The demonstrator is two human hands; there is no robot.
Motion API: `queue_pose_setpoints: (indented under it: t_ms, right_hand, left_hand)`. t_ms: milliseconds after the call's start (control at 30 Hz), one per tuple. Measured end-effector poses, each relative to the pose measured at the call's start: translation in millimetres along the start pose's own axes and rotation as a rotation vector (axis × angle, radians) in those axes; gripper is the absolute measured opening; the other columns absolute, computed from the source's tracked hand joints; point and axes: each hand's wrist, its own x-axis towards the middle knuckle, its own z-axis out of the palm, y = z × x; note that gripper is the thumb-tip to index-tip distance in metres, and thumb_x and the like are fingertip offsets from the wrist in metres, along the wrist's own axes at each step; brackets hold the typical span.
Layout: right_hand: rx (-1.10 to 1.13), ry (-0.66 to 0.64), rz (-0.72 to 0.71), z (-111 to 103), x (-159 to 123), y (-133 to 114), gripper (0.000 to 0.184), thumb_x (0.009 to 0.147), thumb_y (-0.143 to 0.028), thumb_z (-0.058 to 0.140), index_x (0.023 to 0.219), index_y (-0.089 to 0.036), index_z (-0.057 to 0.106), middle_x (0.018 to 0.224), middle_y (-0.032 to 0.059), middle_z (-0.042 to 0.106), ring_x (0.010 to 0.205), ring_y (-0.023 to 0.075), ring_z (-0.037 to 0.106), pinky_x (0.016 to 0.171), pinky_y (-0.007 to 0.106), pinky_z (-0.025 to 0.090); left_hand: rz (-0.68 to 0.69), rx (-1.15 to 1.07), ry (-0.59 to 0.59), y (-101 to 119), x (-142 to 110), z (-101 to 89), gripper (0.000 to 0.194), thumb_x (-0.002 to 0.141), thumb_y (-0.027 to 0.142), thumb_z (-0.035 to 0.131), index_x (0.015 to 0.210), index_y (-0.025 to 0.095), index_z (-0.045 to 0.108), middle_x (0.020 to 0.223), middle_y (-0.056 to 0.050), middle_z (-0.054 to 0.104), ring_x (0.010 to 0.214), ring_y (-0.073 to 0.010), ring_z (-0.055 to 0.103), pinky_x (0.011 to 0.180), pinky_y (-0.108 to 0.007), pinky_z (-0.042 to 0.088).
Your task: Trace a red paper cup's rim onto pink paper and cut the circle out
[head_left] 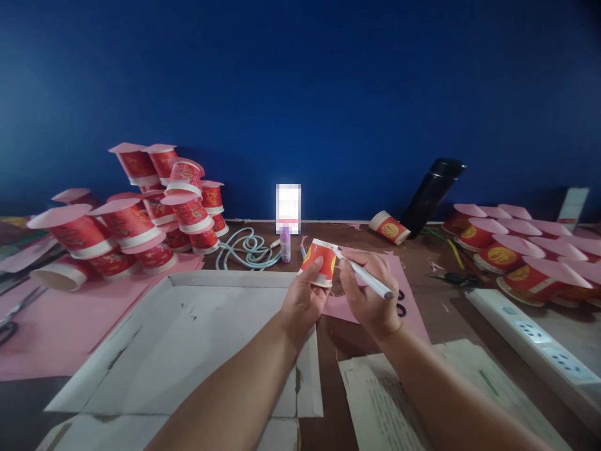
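My left hand (pixel 303 299) is closed round a small red paper cup (pixel 320 261) with a white rim, held tilted above the table's middle. My right hand (pixel 370 294) grips a white pen (pixel 369 279) whose far tip rests against the cup's side. Under both hands lies a sheet of pink paper (pixel 408 294), with black scissors handles (pixel 400 302) showing just right of my right hand. A purple glue stick (pixel 285 244) stands upright just behind the cup.
A heap of red cups capped with pink paper (pixel 141 219) sits at the left, another group (pixel 516 250) at the right. A flattened white box (pixel 188 338) lies in front, a power strip (pixel 539 341) at right, a black flask (pixel 434 191) and coiled cable (pixel 246 247) behind.
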Motion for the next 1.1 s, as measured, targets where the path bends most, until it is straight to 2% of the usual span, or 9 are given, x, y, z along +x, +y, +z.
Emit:
queue_pose_setpoints:
  t_ms: [200, 633, 1100]
  right_hand:
    - [-0.032, -0.014, 0.010, 0.2, 0.0, 3.3, 0.011, 0.085, -0.021, 0.062, 0.096, -0.023, 0.064, 0.089, 0.0031, 0.072, 0.083, 0.0190, 0.067, 0.081, 0.037, 0.050]
    - [-0.048, -0.025, 0.002, 2.1, -0.4, 4.9, 0.008, 0.086, -0.022, 0.062, 0.094, -0.022, 0.065, 0.088, 0.0030, 0.073, 0.082, 0.0183, 0.067, 0.083, 0.035, 0.049]
    - [-0.064, -0.027, -0.003, 2.2, -0.2, 5.0, 0.007, 0.085, -0.022, 0.062, 0.093, -0.022, 0.065, 0.087, 0.0029, 0.073, 0.081, 0.0182, 0.067, 0.083, 0.035, 0.049]
  left_hand:
    - [-0.001, -0.003, 0.017, 0.5, 0.0, 0.5, 0.020, 0.074, 0.021, 0.075, 0.093, 0.019, 0.069, 0.105, -0.005, 0.072, 0.115, -0.0206, 0.061, 0.098, -0.028, 0.045]
    - [-0.017, -0.002, -0.024, 0.7, -0.2, 0.2, 0.021, 0.075, 0.021, 0.074, 0.095, 0.018, 0.070, 0.104, -0.005, 0.073, 0.107, -0.0186, 0.064, 0.097, -0.028, 0.045]
    - [-0.022, -0.010, -0.020, 1.9, -3.1, 3.9, 0.022, 0.074, 0.019, 0.073, 0.096, 0.017, 0.069, 0.104, -0.006, 0.072, 0.111, -0.0203, 0.063, 0.099, -0.029, 0.044]
